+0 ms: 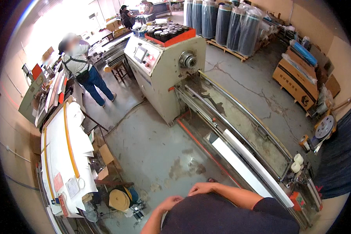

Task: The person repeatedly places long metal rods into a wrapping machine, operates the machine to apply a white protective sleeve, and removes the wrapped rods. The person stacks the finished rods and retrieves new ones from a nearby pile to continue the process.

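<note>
Both of my hands are close in front of my dark shirt (222,214), at the lower middle of the head view. My left hand (171,202) has its fingers bent in toward the shirt, their tips partly hidden. To its right and a little higher, my right hand (200,188) is closed, with the fingers curled down. What either hand grips, if anything, is hidden. Beyond my right forearm lies a long machine bed with metal rails (238,117) and a white strip (238,165) along it.
A control cabinet (160,74) carries a red tray (175,40) of dark rolls. Left, a table (62,148) holds white sheets; a tape roll (119,199) sits below. A person (82,66) stands far left. Wrapped rolls (226,25) and a cardboard box (294,82) are at right.
</note>
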The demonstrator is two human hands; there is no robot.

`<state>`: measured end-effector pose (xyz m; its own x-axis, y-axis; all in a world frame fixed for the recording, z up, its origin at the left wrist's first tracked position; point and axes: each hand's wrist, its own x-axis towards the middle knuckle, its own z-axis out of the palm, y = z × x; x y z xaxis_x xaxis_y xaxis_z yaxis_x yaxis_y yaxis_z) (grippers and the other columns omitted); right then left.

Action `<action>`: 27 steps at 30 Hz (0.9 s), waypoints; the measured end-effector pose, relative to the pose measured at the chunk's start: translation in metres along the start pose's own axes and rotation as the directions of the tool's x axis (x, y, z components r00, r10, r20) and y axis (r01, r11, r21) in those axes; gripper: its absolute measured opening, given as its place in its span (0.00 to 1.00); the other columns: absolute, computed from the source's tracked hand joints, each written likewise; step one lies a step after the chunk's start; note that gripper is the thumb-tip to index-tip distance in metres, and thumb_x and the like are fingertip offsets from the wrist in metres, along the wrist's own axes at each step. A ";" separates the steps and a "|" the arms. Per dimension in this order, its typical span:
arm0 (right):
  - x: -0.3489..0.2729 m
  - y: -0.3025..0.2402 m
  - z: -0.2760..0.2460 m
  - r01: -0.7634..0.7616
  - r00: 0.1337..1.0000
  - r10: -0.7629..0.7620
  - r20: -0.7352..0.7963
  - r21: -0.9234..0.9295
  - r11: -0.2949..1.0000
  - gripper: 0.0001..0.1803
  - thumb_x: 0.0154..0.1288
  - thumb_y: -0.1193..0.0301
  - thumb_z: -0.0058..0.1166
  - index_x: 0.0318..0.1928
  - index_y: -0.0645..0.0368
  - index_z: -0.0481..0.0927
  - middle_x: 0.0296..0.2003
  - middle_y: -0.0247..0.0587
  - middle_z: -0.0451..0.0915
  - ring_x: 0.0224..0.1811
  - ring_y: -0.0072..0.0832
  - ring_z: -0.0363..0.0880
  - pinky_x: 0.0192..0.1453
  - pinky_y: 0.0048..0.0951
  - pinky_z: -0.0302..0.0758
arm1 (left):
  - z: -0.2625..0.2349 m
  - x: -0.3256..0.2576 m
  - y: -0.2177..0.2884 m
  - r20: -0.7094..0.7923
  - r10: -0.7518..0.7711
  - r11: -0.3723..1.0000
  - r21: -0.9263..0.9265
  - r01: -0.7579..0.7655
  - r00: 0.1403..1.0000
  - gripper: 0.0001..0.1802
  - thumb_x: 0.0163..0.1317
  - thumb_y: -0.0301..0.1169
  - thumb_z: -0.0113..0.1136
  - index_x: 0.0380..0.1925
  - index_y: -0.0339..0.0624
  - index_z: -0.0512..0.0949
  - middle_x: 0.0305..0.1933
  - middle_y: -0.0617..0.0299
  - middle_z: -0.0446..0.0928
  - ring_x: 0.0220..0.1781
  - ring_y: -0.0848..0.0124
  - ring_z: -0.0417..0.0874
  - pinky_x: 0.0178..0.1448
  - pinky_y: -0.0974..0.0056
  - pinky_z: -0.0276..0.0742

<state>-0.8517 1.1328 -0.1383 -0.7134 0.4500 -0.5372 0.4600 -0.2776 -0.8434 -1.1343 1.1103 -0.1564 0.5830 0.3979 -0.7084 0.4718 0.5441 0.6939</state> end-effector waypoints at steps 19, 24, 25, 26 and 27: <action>0.022 -0.030 0.022 -0.179 0.968 0.160 0.193 0.088 0.980 0.19 0.75 0.58 0.56 0.55 0.60 0.84 0.46 0.31 0.85 0.48 0.19 0.79 0.56 0.28 0.75 | 0.024 -0.025 -0.036 -0.222 0.217 0.965 0.198 -0.173 0.951 0.31 0.69 0.58 0.53 0.54 0.43 0.83 0.52 0.51 0.85 0.56 0.59 0.84 0.59 0.57 0.76; 0.029 -0.035 0.028 -0.252 0.946 0.210 0.246 0.154 0.955 0.19 0.76 0.57 0.55 0.52 0.60 0.84 0.44 0.30 0.84 0.45 0.17 0.79 0.53 0.26 0.76 | 0.019 -0.045 -0.050 -0.203 0.129 0.968 0.238 -0.079 0.971 0.31 0.65 0.60 0.57 0.50 0.44 0.84 0.49 0.55 0.86 0.52 0.62 0.84 0.56 0.57 0.76; 0.031 -0.037 0.027 -0.289 0.938 0.248 0.243 0.150 0.946 0.19 0.76 0.57 0.55 0.52 0.59 0.84 0.44 0.30 0.84 0.46 0.17 0.79 0.54 0.26 0.76 | 0.014 -0.045 -0.049 -0.178 0.125 0.970 0.230 -0.082 0.976 0.31 0.65 0.59 0.57 0.49 0.43 0.84 0.48 0.56 0.86 0.51 0.63 0.83 0.55 0.57 0.76; 0.034 -0.038 0.027 -0.324 0.929 0.284 0.239 0.149 0.934 0.19 0.76 0.56 0.55 0.52 0.59 0.85 0.44 0.29 0.84 0.46 0.17 0.79 0.54 0.27 0.75 | 0.012 -0.047 -0.049 -0.149 0.120 0.971 0.223 -0.085 0.982 0.30 0.65 0.58 0.57 0.48 0.43 0.84 0.47 0.56 0.86 0.50 0.64 0.83 0.54 0.57 0.76; 0.035 -0.040 0.029 -0.358 0.919 0.319 0.232 0.153 0.921 0.19 0.76 0.56 0.54 0.52 0.58 0.85 0.44 0.29 0.84 0.47 0.16 0.79 0.55 0.27 0.75 | 0.016 -0.049 -0.051 -0.135 0.090 0.986 0.148 -0.070 0.987 0.30 0.65 0.58 0.58 0.47 0.41 0.84 0.45 0.59 0.85 0.47 0.66 0.82 0.53 0.57 0.75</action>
<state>-0.9108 1.1355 -0.1236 -0.6314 0.1282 -0.7648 0.5986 -0.5464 -0.5858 -1.1764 1.0513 -0.1544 0.5285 0.5416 -0.6537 0.5227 0.3992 0.7533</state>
